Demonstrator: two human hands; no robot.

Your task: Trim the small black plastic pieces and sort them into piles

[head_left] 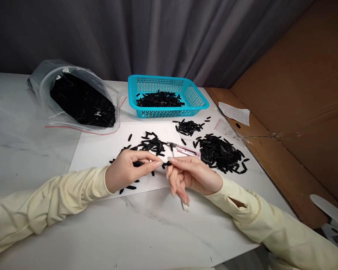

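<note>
Between the fingertips of both hands is a small, slim black strip (166, 164). My left hand (129, 167) pinches its left end; my right hand (193, 172) pinches the right end, with the other fingers loosely curled below. A thin white stick-like tool with a dark tip (174, 150) runs behind my right hand; whether the hand grips it, I cannot tell. Beyond it lie pink-handled thread snips (187, 150). Loose black strips (153, 144) are scattered on a white sheet (86, 152) under and behind my left hand, which partly hides some.
A turquoise basket (169, 112) holding black strips stands at the back. An open clear zip bag (42, 88) full of them lies at back left. A large pile (221, 153) and a smaller pile (189, 127) lie right. Cardboard (298, 82) walls the right side.
</note>
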